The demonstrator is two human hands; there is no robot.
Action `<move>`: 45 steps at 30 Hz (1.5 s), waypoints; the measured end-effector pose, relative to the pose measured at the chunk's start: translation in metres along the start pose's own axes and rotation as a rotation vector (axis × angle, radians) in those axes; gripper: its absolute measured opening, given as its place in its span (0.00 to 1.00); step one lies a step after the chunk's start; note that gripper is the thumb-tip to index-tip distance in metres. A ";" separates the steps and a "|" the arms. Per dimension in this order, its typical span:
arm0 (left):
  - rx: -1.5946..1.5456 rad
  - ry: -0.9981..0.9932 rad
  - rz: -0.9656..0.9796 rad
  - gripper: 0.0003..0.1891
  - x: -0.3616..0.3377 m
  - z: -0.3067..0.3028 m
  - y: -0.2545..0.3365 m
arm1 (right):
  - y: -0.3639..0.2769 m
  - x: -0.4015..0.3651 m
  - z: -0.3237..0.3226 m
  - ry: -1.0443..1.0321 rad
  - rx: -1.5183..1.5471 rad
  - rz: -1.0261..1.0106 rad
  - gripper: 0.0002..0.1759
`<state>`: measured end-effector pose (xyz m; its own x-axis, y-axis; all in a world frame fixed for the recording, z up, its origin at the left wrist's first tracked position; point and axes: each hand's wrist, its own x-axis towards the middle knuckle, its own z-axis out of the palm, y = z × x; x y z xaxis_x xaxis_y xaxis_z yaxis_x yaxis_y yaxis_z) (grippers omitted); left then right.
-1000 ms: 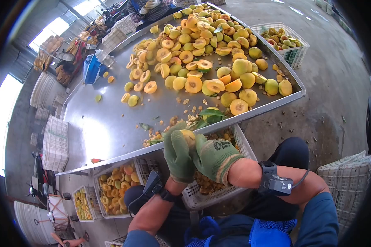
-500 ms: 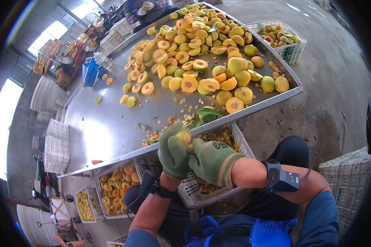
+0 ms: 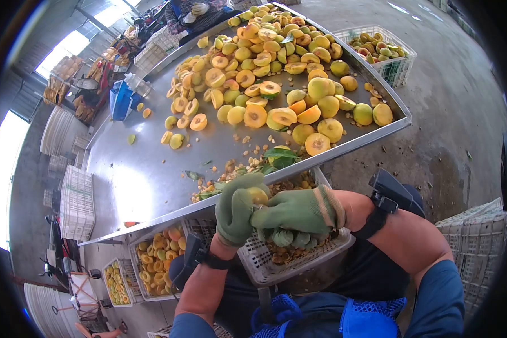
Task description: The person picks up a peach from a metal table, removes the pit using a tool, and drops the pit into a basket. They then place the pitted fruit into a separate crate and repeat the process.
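Note:
My left hand (image 3: pixel 235 211), in a green knit glove, is wrapped round a yellow peach (image 3: pixel 257 195); the glove hides much of the fruit. Pressed close on its right is my right hand (image 3: pixel 298 217), also gloved, its fingers curled. A small pale or metallic bit shows between the two hands, but what the right hand grips is mostly hidden. Both hands are above a white crate (image 3: pixel 270 273) of pits and scraps, by the near edge of the metal table (image 3: pixel 135 169). Whole and halved peaches (image 3: pixel 255 115) are heaped on the table.
Pits and green leaves (image 3: pixel 281 155) lie along the table's near edge, which has a raised rim. Crates of peach halves (image 3: pixel 158 262) stand below left, another fruit crate (image 3: pixel 388 67) at far right. Stacked crates (image 3: pixel 473 242) stand right. Across the table sits another person (image 3: pixel 194 17) wearing gloves.
My right hand has rolled over, so its back faces up and its curled fingers show below. The left hand still has the peach. The view has shifted slightly.

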<state>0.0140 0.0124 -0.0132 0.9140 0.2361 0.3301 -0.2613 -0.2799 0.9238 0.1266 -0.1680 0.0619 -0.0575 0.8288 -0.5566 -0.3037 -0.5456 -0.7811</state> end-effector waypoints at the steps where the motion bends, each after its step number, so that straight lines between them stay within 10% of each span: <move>1: -0.057 0.006 -0.043 0.24 0.002 0.002 0.004 | 0.002 0.000 -0.003 -0.044 0.090 -0.012 0.21; 7: -0.283 0.038 -0.147 0.29 0.005 0.008 0.006 | 0.018 0.022 -0.003 -0.175 0.343 -0.071 0.24; 10: -0.138 -0.083 -0.141 0.29 0.006 -0.001 0.000 | 0.020 0.027 0.006 0.137 -0.035 -0.218 0.24; 25: -0.378 -0.241 -0.233 0.42 0.018 -0.016 0.038 | 0.024 0.033 -0.008 -0.427 0.525 -0.179 0.26; 32: -0.360 -0.237 -0.271 0.32 0.009 -0.018 0.028 | 0.008 0.011 0.011 -0.073 0.029 -0.316 0.24; 37: -0.139 -0.135 -0.255 0.29 -0.002 -0.019 -0.010 | 0.023 0.016 -0.002 -0.454 0.466 -0.277 0.25; 40: -0.206 0.086 -0.276 0.40 0.002 -0.026 -0.015 | 0.029 0.014 0.002 -0.325 0.216 -0.458 0.26; 45: -0.699 0.079 -0.460 0.41 0.006 -0.042 0.005 | 0.015 0.000 0.010 -0.012 -0.182 -0.018 0.28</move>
<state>0.0049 0.0512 0.0015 0.9587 0.2579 -0.1200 -0.0244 0.4950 0.8686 0.1127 -0.1747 0.0525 -0.0650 0.8394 -0.5397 -0.1277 -0.5434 -0.8297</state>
